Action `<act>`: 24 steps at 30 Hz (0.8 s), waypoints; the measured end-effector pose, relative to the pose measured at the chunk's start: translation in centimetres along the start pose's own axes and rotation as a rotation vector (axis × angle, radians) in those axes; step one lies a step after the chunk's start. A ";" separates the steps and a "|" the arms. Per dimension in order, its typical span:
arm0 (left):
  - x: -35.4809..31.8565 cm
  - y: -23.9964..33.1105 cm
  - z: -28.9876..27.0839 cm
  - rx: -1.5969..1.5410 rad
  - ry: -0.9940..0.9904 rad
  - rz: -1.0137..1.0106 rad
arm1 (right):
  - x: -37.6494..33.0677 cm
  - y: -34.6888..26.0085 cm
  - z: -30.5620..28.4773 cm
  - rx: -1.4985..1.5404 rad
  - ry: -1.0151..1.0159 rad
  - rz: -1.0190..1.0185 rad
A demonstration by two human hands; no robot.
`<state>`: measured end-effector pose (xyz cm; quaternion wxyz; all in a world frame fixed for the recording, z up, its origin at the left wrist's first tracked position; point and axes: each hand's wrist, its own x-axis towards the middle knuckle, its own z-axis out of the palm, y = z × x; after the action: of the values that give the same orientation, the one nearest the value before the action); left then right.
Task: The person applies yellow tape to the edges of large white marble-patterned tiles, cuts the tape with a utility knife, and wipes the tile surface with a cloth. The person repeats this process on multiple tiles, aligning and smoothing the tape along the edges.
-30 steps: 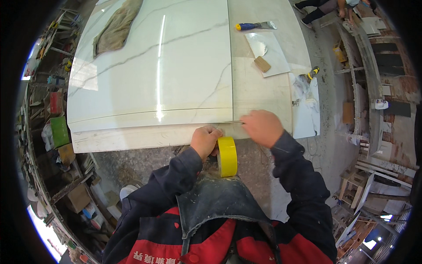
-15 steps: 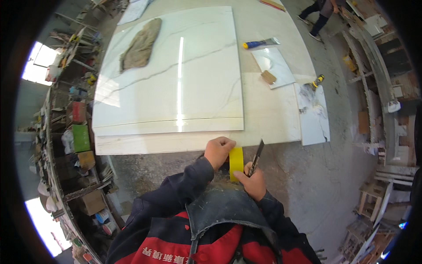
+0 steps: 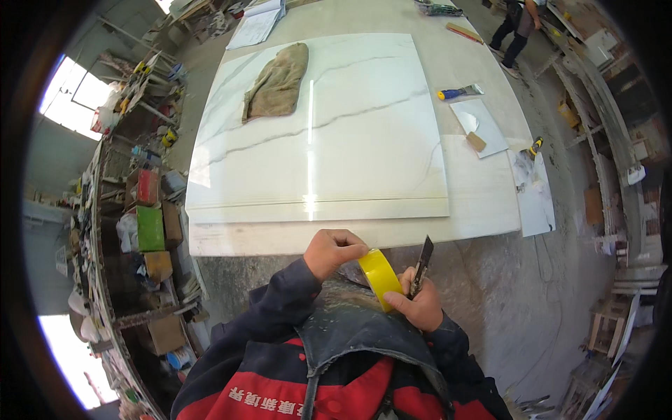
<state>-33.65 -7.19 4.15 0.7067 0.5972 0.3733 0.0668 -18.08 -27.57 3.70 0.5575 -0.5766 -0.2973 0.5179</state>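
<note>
Just off the table's near edge, a roll of yellow adhesive tape point(image 3: 381, 276) is held between my two hands, tilted. My left hand point(image 3: 332, 253) pinches at the roll's upper edge with thumb and forefinger; whether a tape end is lifted there I cannot tell. My right hand point(image 3: 422, 308) grips the lower side of the roll with the thumb. That same hand also holds a utility knife point(image 3: 421, 266), its dark blade pointing up and away. Beyond my hands lies a glossy white marble-patterned slab point(image 3: 364, 161), with a thin line along its near edge.
A brown cloth point(image 3: 280, 84) lies on the slab. To its right on the table point(image 3: 483, 182) are a blue-yellow scraper point(image 3: 460, 92), a small white tile point(image 3: 483, 119) and a brown block point(image 3: 476, 141). Cluttered shelves point(image 3: 150, 280) stand left. Another person point(image 3: 518, 35) stands far right.
The view has shifted, so the table and slab appear farther right and slightly lower. The tape roll has tilted, its top leaning left. Both hands keep their hold.
</note>
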 end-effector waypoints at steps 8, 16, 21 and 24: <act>0.9 -3.5 -14.3 -0.047 -0.140 -0.083 | 4.4 1.0 15.0 -0.049 0.139 0.068; 6.4 -2.3 -22.3 0.445 0.020 0.194 | 4.0 4.3 21.5 -0.264 0.391 0.146; 9.7 -3.0 -23.3 0.790 0.075 0.437 | 2.7 4.1 23.5 -0.250 0.426 0.232; 9.8 -3.9 -22.7 0.903 0.163 0.524 | 3.6 4.2 24.3 -0.283 0.493 0.264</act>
<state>-41.90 15.07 -3.93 0.3073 0.9083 0.2571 0.1200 -40.63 -16.93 2.63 0.4549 -0.7903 -0.1450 0.3839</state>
